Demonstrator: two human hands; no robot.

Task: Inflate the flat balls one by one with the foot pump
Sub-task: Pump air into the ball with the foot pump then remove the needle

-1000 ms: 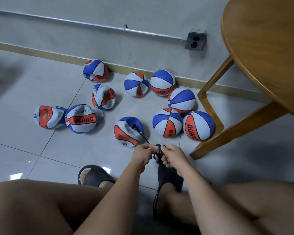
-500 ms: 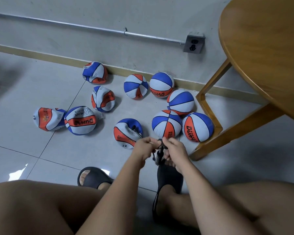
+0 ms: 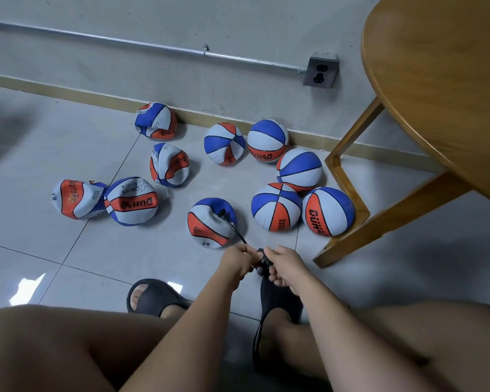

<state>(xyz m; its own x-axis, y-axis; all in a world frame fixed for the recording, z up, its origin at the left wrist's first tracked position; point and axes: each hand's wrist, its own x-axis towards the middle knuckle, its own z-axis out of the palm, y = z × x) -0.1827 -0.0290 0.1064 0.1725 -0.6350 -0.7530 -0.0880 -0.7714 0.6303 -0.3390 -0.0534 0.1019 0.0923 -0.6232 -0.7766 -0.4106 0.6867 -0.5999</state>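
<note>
Several red, white and blue balls lie on the tiled floor. A flat one (image 3: 211, 222) sits closest to me, with the pump's thin black hose (image 3: 232, 227) plugged into its top. My left hand (image 3: 238, 261) and my right hand (image 3: 283, 267) both grip the black pump handle (image 3: 262, 261) between them, low over the floor. The pump body is mostly hidden under my right foot in a black slipper (image 3: 277, 304). Round, full balls (image 3: 276, 206) sit to the right; crumpled flat ones (image 3: 132, 200) lie to the left.
A round wooden table (image 3: 441, 89) juts in at the upper right, and its slanted leg (image 3: 385, 219) rests beside the full balls. A wall with a metal conduit and a socket (image 3: 320, 72) runs behind. My left foot wears a black slipper (image 3: 153, 298).
Both hands rose with the pump handle half a second ago and have come back down a little, still gripping it. The balls have not moved.
</note>
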